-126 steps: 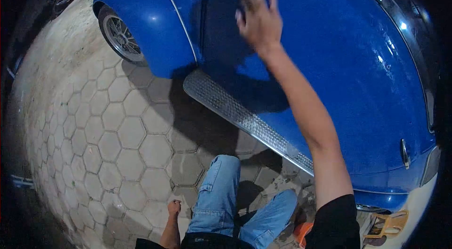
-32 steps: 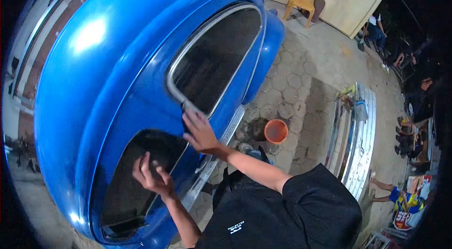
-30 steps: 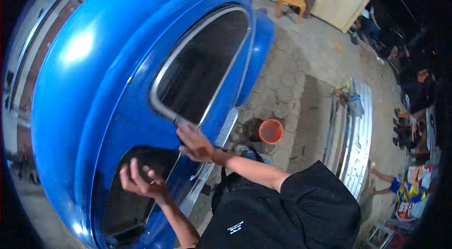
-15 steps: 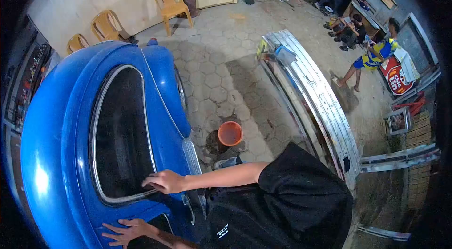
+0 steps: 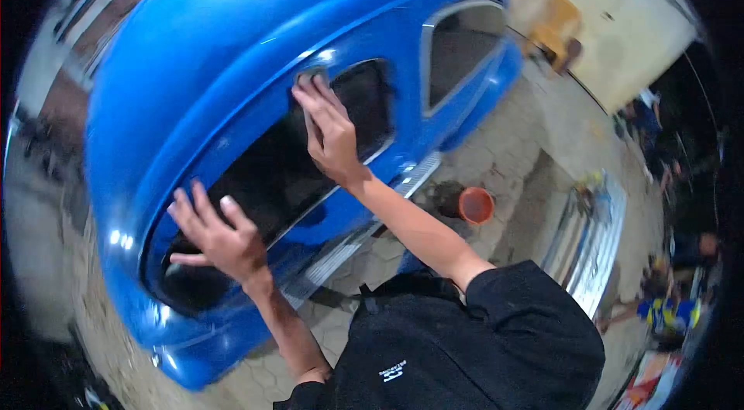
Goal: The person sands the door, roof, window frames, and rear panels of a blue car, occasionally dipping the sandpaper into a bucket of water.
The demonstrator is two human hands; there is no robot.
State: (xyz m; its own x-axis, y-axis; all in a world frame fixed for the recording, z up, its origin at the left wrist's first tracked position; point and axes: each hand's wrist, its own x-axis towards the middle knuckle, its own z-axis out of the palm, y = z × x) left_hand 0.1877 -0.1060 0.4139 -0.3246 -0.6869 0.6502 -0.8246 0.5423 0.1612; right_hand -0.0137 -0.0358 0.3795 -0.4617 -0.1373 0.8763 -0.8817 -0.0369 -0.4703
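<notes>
A rounded blue car fills the left and middle of the head view, its dark side windows in front of me. My right hand reaches up to the roof edge above these windows, fingers close together. Under its fingertips is a small greyish pad, mostly covered and blurred. Lower left, my left hand is open, its fingers spread against the car near the window frame's upper edge.
An orange bucket stands on the paved ground beside the running board. Long silvery metal panels lie to the right. A yellow plastic chair stands by the pale wall, and people are at the far right.
The view has swung left along the car's side. My right hand has gone from the rear window's lower corner to the roof edge; my left hand now lies beside the side window.
</notes>
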